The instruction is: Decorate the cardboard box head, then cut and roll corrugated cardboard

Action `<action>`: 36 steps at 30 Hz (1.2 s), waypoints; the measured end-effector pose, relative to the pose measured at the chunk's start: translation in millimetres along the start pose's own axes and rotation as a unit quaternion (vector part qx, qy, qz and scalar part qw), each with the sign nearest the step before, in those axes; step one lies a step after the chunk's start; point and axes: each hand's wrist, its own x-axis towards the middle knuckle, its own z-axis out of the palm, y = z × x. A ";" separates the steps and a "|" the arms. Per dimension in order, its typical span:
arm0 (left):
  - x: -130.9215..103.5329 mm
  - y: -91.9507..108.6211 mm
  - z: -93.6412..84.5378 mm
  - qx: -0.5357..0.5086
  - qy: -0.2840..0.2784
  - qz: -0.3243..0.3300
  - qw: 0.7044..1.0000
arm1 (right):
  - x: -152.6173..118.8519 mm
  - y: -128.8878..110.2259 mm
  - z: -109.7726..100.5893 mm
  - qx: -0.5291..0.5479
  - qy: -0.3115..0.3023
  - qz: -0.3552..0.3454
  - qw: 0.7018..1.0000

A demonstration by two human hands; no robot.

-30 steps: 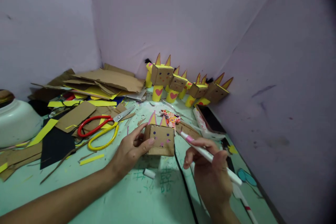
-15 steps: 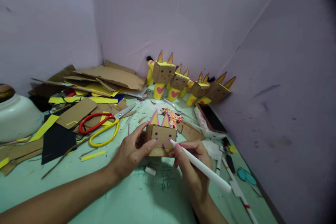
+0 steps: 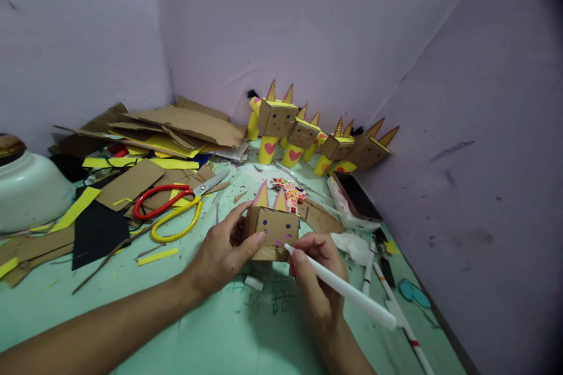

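Note:
My left hand (image 3: 229,246) grips the left side of a small cardboard box head (image 3: 279,229), thumb on its front face. Two pointed pink-edged ears stand on its top, and dark eyes and pink marks show on the front. In my right hand (image 3: 319,272) is a white marker (image 3: 347,290), its tip at the box's lower front by the pink marks. Just below the box, a small white marker cap (image 3: 254,283) lies on the green tabletop (image 3: 197,334). Behind the box is a patterned red and white scrap (image 3: 290,192).
Scissors (image 3: 176,205) with red and yellow handles lie left, among cardboard scraps (image 3: 180,123) and yellow strips. Several finished cardboard-headed figures (image 3: 277,120) stand at the back. A phone (image 3: 358,196) rests on a box at right, near other markers (image 3: 402,316). A white pot (image 3: 30,193) stands far left.
The marker tip has moved down and left across the box's face, from beside the right cheek to near the middle pink marks. My left hand keeps its hold; the view has shifted slightly.

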 end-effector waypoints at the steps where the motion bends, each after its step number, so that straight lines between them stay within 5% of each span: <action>1: 0.0 0.2 0.3 -0.003 -0.001 0.000 1.000 | -0.3 -0.9 0.4 0.004 0.005 -0.001 1.000; 20: 1.9 -1.9 0.3 0.020 0.006 0.003 1.000 | 2.2 -2.1 -1.2 -0.032 0.028 -0.054 0.998; 26: 1.1 -0.7 -1.2 0.044 0.008 0.004 0.999 | 3.8 -9.0 -1.7 0.077 0.044 -0.008 0.996; 29: 0.2 0.4 -0.9 0.050 0.011 0.006 0.999 | 5.6 -13.8 2.6 0.034 0.087 0.028 0.995; 36: 1.8 2.6 0.6 0.021 0.002 0.001 1.000 | 5.6 -18.1 0.9 -0.060 0.055 -0.010 0.997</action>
